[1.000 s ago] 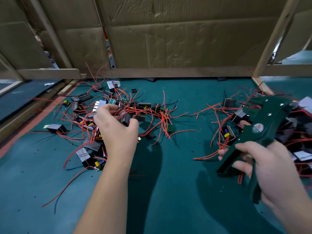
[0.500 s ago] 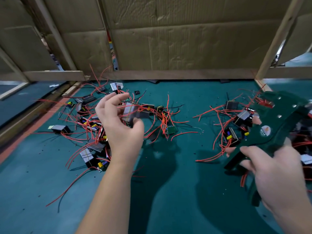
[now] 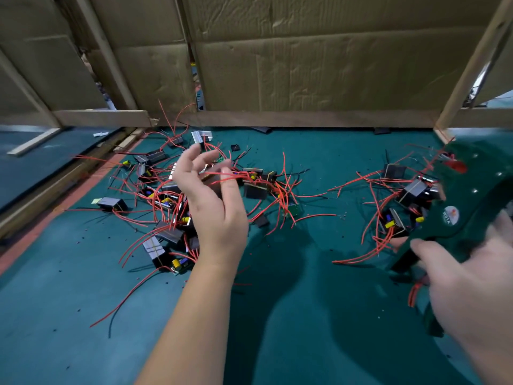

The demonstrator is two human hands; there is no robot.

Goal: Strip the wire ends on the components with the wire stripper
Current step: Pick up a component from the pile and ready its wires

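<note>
My left hand (image 3: 212, 201) is raised over the left pile of components (image 3: 166, 207) and holds one small dark component (image 3: 212, 181) between thumb and fingers, its red wires (image 3: 236, 176) trailing right. My right hand (image 3: 472, 295) grips the handles of the green wire stripper (image 3: 466, 215) at the right edge, blurred, with its head pointing up and away. A second pile of components with red wires (image 3: 402, 207) lies just left of the stripper.
The green mat (image 3: 305, 301) covers the table. A cardboard wall (image 3: 305, 65) with a wooden rail (image 3: 305, 119) closes the back. A wooden post (image 3: 469, 65) stands at the right. A wooden strip (image 3: 69, 176) borders the left edge. Small black and red insulation scraps dot the mat.
My left hand picked a component out of the left pile and lifted it, fingers spreading. My right hand raised the stripper up and to the right.
</note>
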